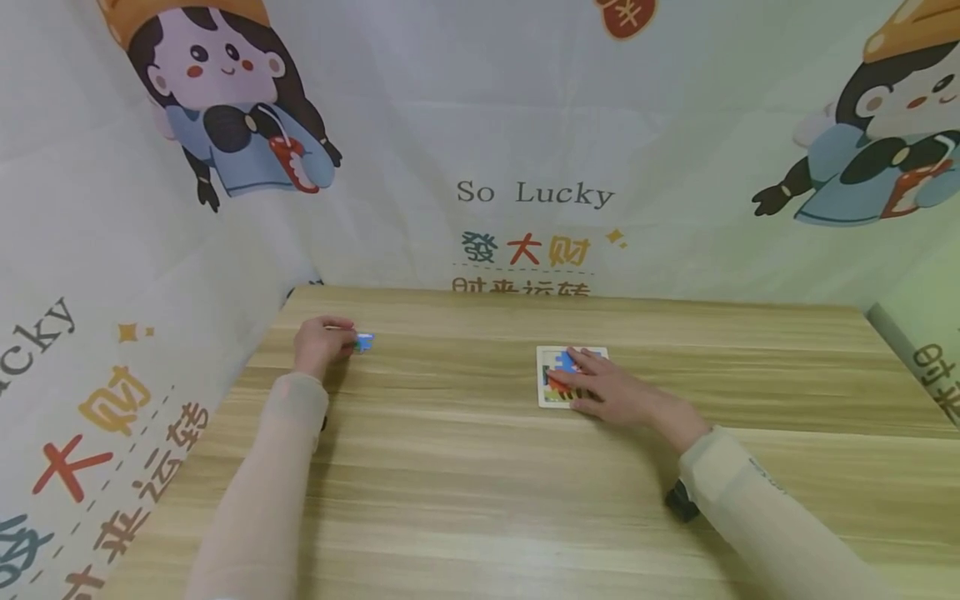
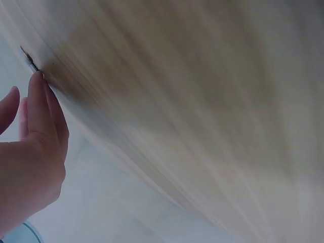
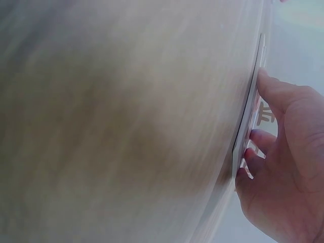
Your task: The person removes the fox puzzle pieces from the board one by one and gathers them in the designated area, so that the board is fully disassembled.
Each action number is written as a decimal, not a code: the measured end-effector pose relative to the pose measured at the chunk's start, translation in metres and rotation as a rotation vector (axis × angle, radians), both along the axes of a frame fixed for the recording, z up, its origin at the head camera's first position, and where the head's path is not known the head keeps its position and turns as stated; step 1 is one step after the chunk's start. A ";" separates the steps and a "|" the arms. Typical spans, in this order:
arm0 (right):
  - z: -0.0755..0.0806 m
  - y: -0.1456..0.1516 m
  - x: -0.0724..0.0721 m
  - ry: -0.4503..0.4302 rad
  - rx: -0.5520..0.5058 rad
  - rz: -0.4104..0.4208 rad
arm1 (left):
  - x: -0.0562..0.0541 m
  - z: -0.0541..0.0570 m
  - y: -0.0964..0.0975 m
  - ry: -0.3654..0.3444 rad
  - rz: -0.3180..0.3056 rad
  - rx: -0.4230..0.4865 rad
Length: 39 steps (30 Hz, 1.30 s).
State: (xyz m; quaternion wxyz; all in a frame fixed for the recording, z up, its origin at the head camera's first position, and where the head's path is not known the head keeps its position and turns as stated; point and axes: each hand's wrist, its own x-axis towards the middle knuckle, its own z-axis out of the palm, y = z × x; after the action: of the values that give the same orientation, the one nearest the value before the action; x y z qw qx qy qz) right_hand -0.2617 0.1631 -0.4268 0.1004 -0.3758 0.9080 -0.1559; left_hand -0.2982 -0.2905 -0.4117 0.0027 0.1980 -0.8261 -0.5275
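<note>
On the left of the table, my left hand (image 1: 324,343) has its fingertips at a small blue puzzle piece (image 1: 365,342). The left wrist view shows this piece (image 2: 30,59) edge-on at the tip of a nearly straight finger (image 2: 40,106), with the thumb apart from it. My right hand (image 1: 611,387) lies spread over a square jigsaw puzzle (image 1: 555,400) with a pale frame and a colourful picture, part of which the fingers cover. From the right wrist, the puzzle (image 3: 248,111) appears as a thin flat edge on the table, fingertips and thumb touching its top.
The wood-grain table (image 1: 450,483) reaches back to a printed cloth (image 1: 405,125) hanging behind it and along the left side. A dark device (image 1: 682,502) shows under the right wrist.
</note>
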 end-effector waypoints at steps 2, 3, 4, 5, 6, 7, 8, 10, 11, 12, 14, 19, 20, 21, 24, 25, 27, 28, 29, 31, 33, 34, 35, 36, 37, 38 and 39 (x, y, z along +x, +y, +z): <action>-0.001 0.001 -0.001 0.009 -0.003 -0.001 | 0.001 0.002 -0.001 0.023 0.010 -0.015; -0.001 0.002 -0.001 0.012 -0.004 -0.003 | 0.002 0.003 -0.002 0.033 0.016 -0.024; -0.002 0.002 -0.001 0.014 -0.003 -0.003 | 0.002 0.005 -0.002 0.038 0.020 -0.025; -0.002 0.002 -0.001 0.016 -0.001 -0.004 | 0.003 0.006 -0.002 0.047 0.025 -0.020; -0.002 0.002 -0.002 0.006 0.002 -0.010 | 0.003 0.007 -0.001 0.053 0.024 -0.019; -0.002 0.002 -0.002 -0.005 0.003 -0.014 | 0.003 0.009 0.000 0.057 0.026 -0.015; -0.002 0.002 -0.002 -0.005 0.005 -0.012 | 0.004 0.010 0.001 0.062 0.023 -0.007; -0.001 0.000 -0.003 -0.009 0.007 -0.012 | 0.003 0.015 0.006 0.069 -0.004 0.024; 0.000 0.000 -0.003 -0.008 0.007 -0.013 | 0.003 0.018 0.010 0.075 -0.022 0.036; 0.000 -0.001 -0.004 -0.009 0.009 -0.015 | 0.002 0.021 0.015 0.078 -0.044 0.042; 0.001 -0.002 -0.004 0.007 0.015 -0.010 | 0.000 0.026 0.026 0.078 -0.087 0.074; 0.001 -0.002 -0.004 0.039 0.022 -0.004 | -0.007 0.029 0.063 0.073 -0.168 0.146; 0.000 -0.002 -0.003 0.043 0.021 -0.003 | -0.008 0.027 0.072 0.072 -0.183 0.161; 0.000 -0.002 -0.003 0.040 0.017 -0.008 | -0.010 0.026 0.082 0.075 -0.198 0.171; -0.001 -0.001 -0.002 0.042 0.006 -0.022 | -0.016 0.021 0.110 0.073 -0.243 0.186; -0.002 -0.001 -0.001 0.034 0.000 -0.031 | -0.017 0.019 0.120 0.070 -0.258 0.186; -0.003 0.000 0.001 0.036 -0.005 -0.040 | -0.019 0.014 0.139 0.061 -0.292 0.181; -0.004 0.000 0.001 0.038 -0.006 -0.043 | -0.021 0.013 0.148 0.054 -0.307 0.181; -0.004 0.000 0.001 0.041 -0.004 -0.045 | -0.022 0.012 0.157 0.048 -0.322 0.181; -0.004 0.001 0.000 0.048 0.001 -0.043 | -0.022 0.009 0.174 0.039 -0.348 0.176; -0.003 0.001 0.000 0.056 0.002 -0.040 | -0.021 0.008 0.192 0.034 -0.370 0.186; -0.002 0.001 0.000 0.059 0.000 -0.041 | -0.020 0.008 0.200 0.034 -0.385 0.193; -0.001 0.002 0.000 0.063 0.000 -0.041 | -0.018 0.008 0.208 0.032 -0.402 0.196; -0.001 0.001 0.000 0.065 -0.002 -0.042 | -0.016 0.007 0.216 0.029 -0.422 0.202; -0.001 0.001 0.000 0.071 0.001 -0.041 | -0.014 0.006 0.223 0.021 -0.444 0.207; -0.001 0.001 0.000 0.071 0.004 -0.042 | -0.012 0.005 0.229 0.012 -0.468 0.205; -0.002 0.000 0.001 0.073 0.005 -0.042 | -0.010 0.004 0.235 0.003 -0.490 0.203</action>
State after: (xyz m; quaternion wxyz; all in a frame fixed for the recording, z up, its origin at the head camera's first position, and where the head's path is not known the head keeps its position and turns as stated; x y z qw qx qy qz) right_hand -0.2612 0.1633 -0.4284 0.0647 -0.3621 0.9190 -0.1418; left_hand -0.3079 -0.0558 -0.4074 -0.1440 -0.0095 -0.7923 -0.5928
